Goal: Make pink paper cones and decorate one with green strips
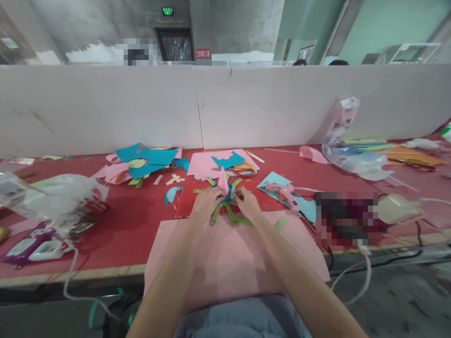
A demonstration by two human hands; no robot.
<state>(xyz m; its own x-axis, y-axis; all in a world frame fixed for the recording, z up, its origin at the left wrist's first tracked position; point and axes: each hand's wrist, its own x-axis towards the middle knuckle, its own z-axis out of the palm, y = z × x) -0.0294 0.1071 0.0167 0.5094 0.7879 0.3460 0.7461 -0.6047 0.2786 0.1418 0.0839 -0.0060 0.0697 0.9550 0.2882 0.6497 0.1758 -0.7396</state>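
Note:
On a red sheet (185, 202) before me lies a paper craft, with a pink paper cone (222, 182) standing up from a blue round middle (228, 196) and several green strips (231, 214) spreading outward. My left hand (207, 203) is closed at the foot of the cone, its fingertips pressed on the craft. At the craft's right side, my right hand (247, 203) has its fingers pinched together by the blue edge. Whatever sits between those fingertips is too small to make out. A large pink sheet (225, 253) lies under both forearms.
A pink glue gun (283, 190) rests on light blue paper to the right. Scissors (244, 168) lie behind the craft on pink sheets. Blue and pink scraps (151, 157), plastic bags (63, 197) and a purple-and-white device (37, 244) are leftward. A white partition (141, 108) stands behind.

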